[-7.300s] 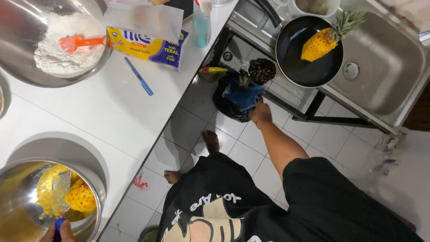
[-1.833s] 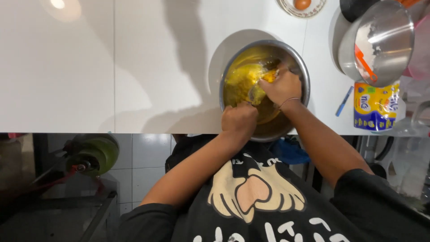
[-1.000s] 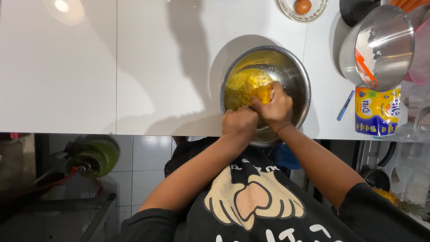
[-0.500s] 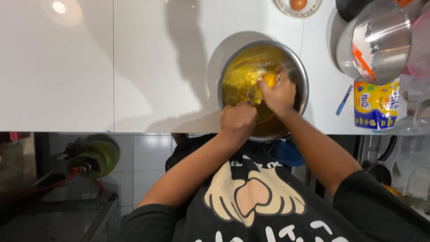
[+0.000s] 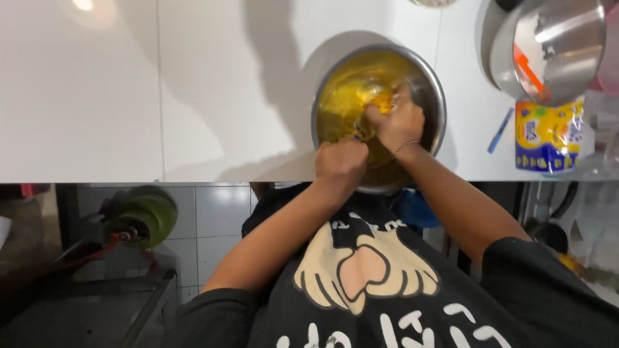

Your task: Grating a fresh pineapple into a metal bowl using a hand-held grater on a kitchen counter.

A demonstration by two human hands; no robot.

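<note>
A steel mixing bowl [image 5: 433, 87] with yellow batter [image 5: 348, 96] stands near the front edge of the white counter [image 5: 193, 96]. My left hand [image 5: 342, 162] is clenched on the bowl's near rim. My right hand [image 5: 396, 122], with a thin bracelet at the wrist, is inside the bowl, closed in a fist around a spatula that it almost wholly hides. Only a small blue bit shows by the fist.
A second steel bowl [image 5: 567, 58] with white flour and an orange spatula [image 5: 530, 67] sits at the far right. Below it lie a yellow and blue packet [image 5: 547, 136] and a blue pen [image 5: 500, 130]. A green machine [image 5: 138, 216] stands on the floor under the counter.
My right hand has gone round inside the bowl, from the near side back toward the middle right. My left hand has stayed on the rim.
</note>
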